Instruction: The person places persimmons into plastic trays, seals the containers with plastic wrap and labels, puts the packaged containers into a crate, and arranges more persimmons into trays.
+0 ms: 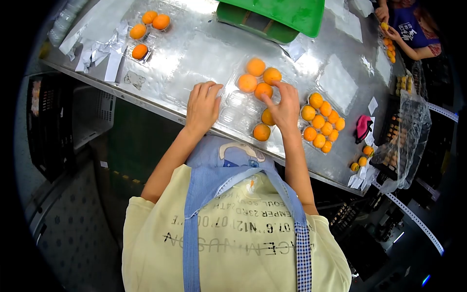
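Observation:
A clear plastic tray with round cups (235, 116) lies in front of me at the table's near edge, part filled with orange fruits that look like oranges. My right hand (284, 108) is over its right side, thumb and finger closed about an orange (263, 91) in the tray. Another orange (271, 75) touches the fingertips, and one more (267, 117) sits partly under the palm. To the left, my left hand (203, 109) rests at the tray's left edge, fingers bent and apart, with nothing visible in them.
A filled tray of oranges (318, 121) lies to the right. Several oranges (138, 31) sit in clear packaging at the far left, near torn paper (104, 51). A green bin (279, 14) stands at the back. Another person's hand (390, 33) holds a fruit at the upper right.

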